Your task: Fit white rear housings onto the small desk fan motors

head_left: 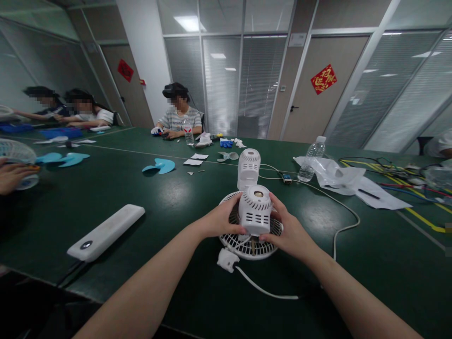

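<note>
Between my two hands is a white fan motor housing (254,209) with slotted vents and a round hole on top. My left hand (226,219) grips its left side, thumb near the lower edge. On the opposite side my right hand (282,226) holds it the same way. Beneath the housing lies a round white fan grille (259,253) on the table. Another white vented part (249,165) stands just behind. In front of the grille, a small white block (228,260) sits by a white cable (261,289). Whether the housing rests on the grille I cannot tell.
A long white power bank (108,230) lies to the left, with a blue fan blade (159,165) farther back. At right are a water bottle (312,157), a plastic bag (335,174) and tangled cables. Co-workers sit across and at left; one person's hand (14,174) is by another grille.
</note>
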`<move>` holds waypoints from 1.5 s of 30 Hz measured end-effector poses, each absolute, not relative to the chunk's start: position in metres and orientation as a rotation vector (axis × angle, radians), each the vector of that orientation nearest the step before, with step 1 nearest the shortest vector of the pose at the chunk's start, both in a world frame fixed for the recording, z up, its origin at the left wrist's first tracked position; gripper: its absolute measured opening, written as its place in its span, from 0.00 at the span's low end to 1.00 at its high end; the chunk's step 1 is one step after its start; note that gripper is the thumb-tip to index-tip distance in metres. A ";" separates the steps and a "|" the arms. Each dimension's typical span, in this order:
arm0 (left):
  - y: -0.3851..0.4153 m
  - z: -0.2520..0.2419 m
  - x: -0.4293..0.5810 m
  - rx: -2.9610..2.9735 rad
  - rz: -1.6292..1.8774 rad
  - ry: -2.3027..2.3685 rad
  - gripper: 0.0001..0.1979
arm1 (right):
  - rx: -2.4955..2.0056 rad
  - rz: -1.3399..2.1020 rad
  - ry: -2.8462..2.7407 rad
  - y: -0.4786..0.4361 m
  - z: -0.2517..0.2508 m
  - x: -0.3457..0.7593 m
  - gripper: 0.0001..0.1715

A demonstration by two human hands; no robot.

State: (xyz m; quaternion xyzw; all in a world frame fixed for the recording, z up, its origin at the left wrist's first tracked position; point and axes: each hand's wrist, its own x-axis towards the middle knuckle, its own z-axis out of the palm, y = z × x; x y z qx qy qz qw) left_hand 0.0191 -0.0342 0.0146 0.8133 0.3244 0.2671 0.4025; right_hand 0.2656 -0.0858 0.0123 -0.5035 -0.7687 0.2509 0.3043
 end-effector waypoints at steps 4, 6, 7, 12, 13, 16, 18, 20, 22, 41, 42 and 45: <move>-0.034 0.015 0.018 2.043 0.662 0.826 0.53 | -1.327 0.679 -2.051 -0.085 0.014 0.266 0.65; -0.034 0.015 0.018 2.046 0.657 0.827 0.53 | -1.327 0.690 -2.047 -0.085 0.014 0.265 0.65; -0.034 0.014 0.017 2.046 0.657 0.825 0.53 | -1.318 0.697 -2.044 -0.085 0.014 0.265 0.65; -0.035 0.015 0.017 2.047 0.671 0.819 0.53 | -1.304 0.701 -2.049 -0.084 0.011 0.264 0.65; -0.036 0.016 0.018 2.048 0.666 0.828 0.53 | -1.310 0.699 -2.052 -0.084 0.011 0.265 0.66; -0.037 0.018 0.018 2.055 0.640 0.870 0.53 | -1.307 0.720 -2.054 -0.083 0.012 0.266 0.66; -0.037 0.018 0.018 2.058 0.627 0.895 0.53 | -1.285 0.748 -2.063 -0.084 0.014 0.267 0.66; -0.037 0.018 0.018 2.064 0.616 0.905 0.54 | -1.255 0.775 -2.079 -0.085 0.017 0.268 0.66; -0.037 0.019 0.018 2.077 0.617 0.903 0.54 | -1.233 0.801 -2.085 -0.085 0.018 0.269 0.66; -0.037 0.019 0.021 2.119 0.643 0.835 0.51 | -1.247 0.897 -1.976 -0.081 0.014 0.270 0.66; -0.037 0.020 0.021 2.124 0.643 0.833 0.51 | -1.242 0.907 -1.977 -0.081 0.015 0.270 0.66; -0.038 0.020 0.020 2.153 0.666 0.805 0.51 | -1.230 0.929 -1.984 -0.080 0.015 0.270 0.65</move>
